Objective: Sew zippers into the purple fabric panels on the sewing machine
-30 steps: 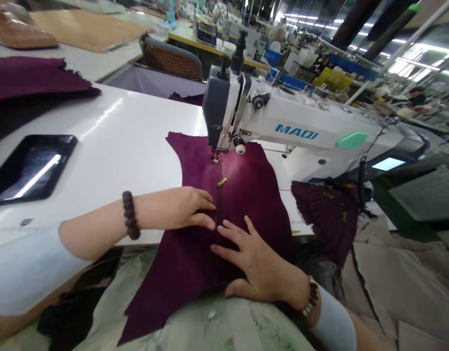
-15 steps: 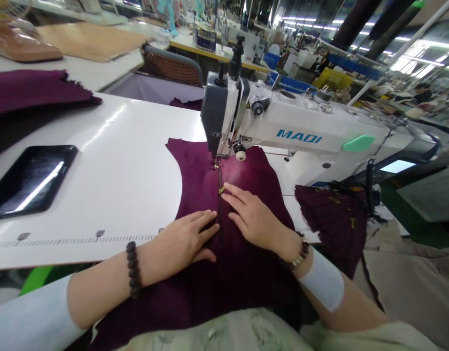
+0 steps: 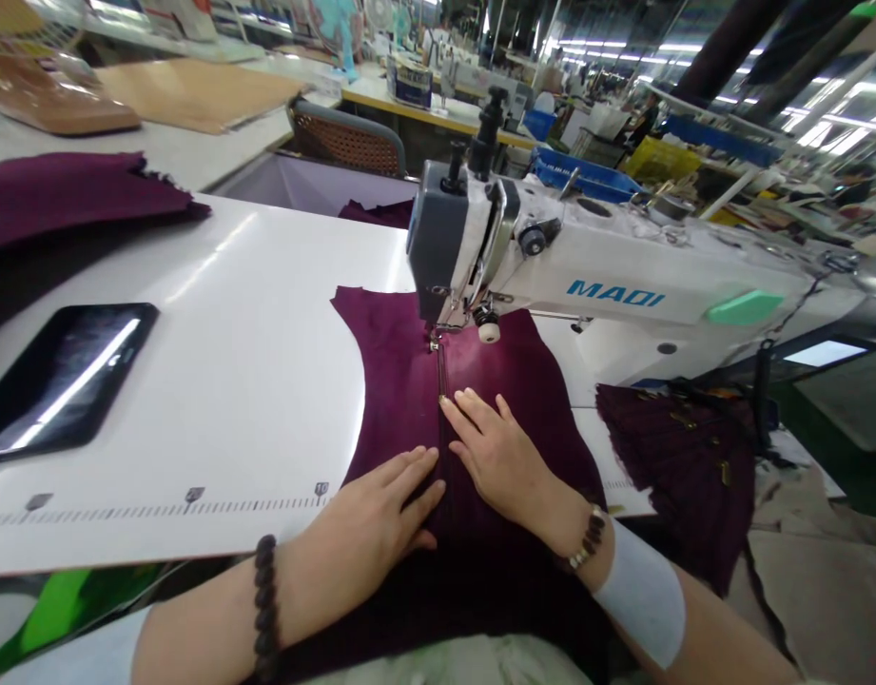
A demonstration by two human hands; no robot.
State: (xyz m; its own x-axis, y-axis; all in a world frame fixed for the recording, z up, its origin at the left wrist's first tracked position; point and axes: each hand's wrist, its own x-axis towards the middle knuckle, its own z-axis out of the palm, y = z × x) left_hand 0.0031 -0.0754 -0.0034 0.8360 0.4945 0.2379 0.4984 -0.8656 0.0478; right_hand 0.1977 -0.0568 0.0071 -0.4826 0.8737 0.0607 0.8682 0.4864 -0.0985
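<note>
A dark purple fabric piece (image 3: pixel 401 371) with a zipper (image 3: pixel 441 376) lies under the presser foot of a white MAQI sewing machine (image 3: pixel 623 276). My left hand (image 3: pixel 380 518) rests flat on the fabric left of the zipper, fingers stretched out. My right hand (image 3: pixel 491 452) lies flat to the right of the zipper, fingertips touching it a short way before the needle. Both wrists carry bead bracelets.
A black tablet (image 3: pixel 59 376) lies on the white table (image 3: pixel 230 314) at the left, near a printed ruler along the front edge. Folded purple fabric (image 3: pixel 67 190) sits at the far left. A stack of purple pieces with zippers (image 3: pixel 680 457) hangs at the right.
My right hand moved up from the fabric's lower part to the zipper near the needle. My left hand slid back toward me. The fabric fed forward and the zipper pull is hidden.
</note>
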